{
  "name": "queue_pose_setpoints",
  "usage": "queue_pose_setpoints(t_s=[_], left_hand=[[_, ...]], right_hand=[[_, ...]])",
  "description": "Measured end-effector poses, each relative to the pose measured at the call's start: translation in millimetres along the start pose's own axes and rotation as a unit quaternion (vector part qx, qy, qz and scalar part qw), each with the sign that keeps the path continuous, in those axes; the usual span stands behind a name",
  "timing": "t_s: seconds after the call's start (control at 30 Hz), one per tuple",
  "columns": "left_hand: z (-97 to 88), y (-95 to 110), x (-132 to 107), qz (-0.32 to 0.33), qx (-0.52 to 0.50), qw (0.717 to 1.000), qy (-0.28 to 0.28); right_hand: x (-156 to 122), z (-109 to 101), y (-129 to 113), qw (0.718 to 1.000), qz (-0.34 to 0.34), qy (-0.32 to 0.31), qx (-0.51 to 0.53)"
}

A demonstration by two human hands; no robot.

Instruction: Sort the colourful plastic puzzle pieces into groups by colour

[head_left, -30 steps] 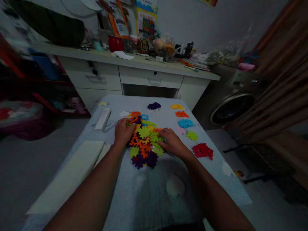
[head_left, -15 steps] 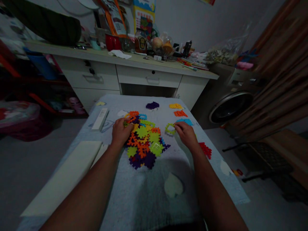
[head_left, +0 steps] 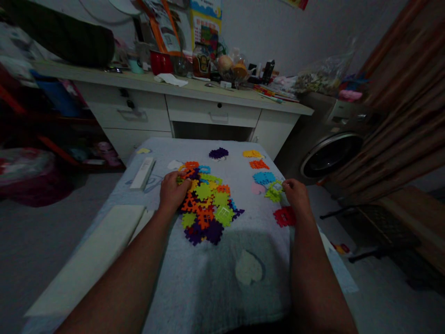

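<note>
A mixed heap of toothed plastic building pieces (head_left: 205, 192) in orange, lime, purple, yellow and blue lies mid-table. My left hand (head_left: 173, 192) rests at the heap's left edge, thumb and fingers closed on a lime-green building piece (head_left: 180, 179) that is mostly hidden. My right hand (head_left: 296, 194) pinches the edge of a lime-green building piece with an open centre (head_left: 276, 185), over a small lime-green pile (head_left: 273, 195). Above that pile is a blue pile (head_left: 263, 177); below it, beside my right wrist, are red pieces (head_left: 284, 216).
Orange (head_left: 259, 164), yellow (head_left: 251, 153) and purple piles (head_left: 219, 152) sit farther back on the cloth-covered table (head_left: 250, 297). A white box (head_left: 142, 174) and a long white board (head_left: 93, 255) line the left side. Behind stands a cluttered white desk (head_left: 215, 109), with a washing machine (head_left: 330, 148) at right.
My right hand has carried the lime-green piece rightward, from beside the heap to the lime-green pile. My left hand stays at the heap's left edge.
</note>
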State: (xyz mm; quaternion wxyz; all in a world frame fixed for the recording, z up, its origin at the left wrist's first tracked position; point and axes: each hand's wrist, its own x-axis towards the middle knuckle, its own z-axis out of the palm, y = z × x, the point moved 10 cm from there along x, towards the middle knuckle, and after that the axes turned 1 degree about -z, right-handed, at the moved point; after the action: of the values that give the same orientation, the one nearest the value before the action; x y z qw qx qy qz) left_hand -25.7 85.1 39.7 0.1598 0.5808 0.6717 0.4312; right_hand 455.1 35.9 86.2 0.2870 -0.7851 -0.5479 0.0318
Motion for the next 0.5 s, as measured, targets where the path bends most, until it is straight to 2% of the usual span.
queue_pose_setpoints(t_s=[0.37,0.5], left_hand=[[0.1,-0.4,0.5,0.009,0.006,1.000,0.001],[-1.3,1.7,-0.5,0.000,0.004,1.000,-0.002]], right_hand=[[-5.8,11.2,15.2,0.987,0.072,-0.061,-0.130],[-10.7,12.9,18.1,0.980,0.101,-0.059,-0.161]])
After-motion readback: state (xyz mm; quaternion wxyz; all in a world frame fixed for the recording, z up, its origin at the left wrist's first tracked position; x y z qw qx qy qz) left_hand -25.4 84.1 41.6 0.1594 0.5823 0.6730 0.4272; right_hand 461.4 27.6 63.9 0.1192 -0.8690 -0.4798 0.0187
